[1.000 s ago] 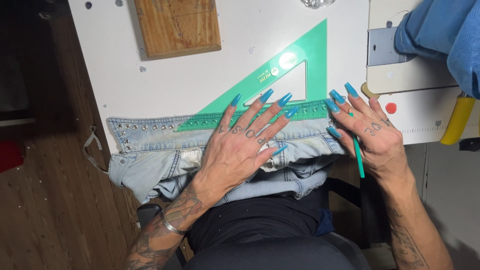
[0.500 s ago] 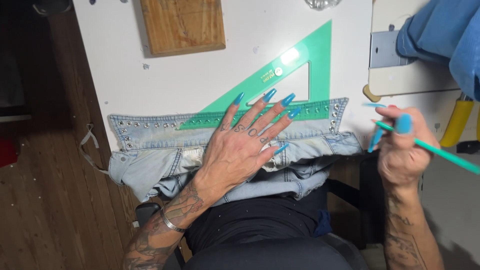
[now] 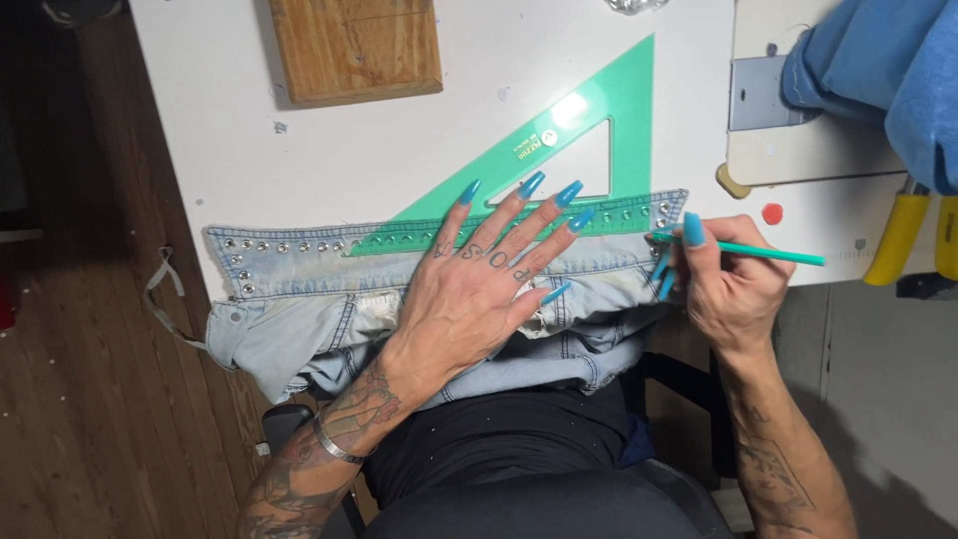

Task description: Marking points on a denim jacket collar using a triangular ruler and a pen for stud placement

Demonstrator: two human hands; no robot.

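The left hand lies flat and spread, fingers apart and gripping nothing, its palm on the pale blue denim garment with a row of metal studs and its fingertips on the lower edge of the translucent green plastic set square. That pressure pins cloth and ruler together so neither can slip. The denim lies along the near edge of the white table, its lower part hanging over toward the person's lap. The ruler's long straight edge runs just along the studded band, giving a guide line. The right hand is closed around a slim teal pencil, pinched between thumb and fingers, its tip at the ruler's right end. A wooden block sits well apart at the table's far side, and yellow-handled pliers lie to the right.
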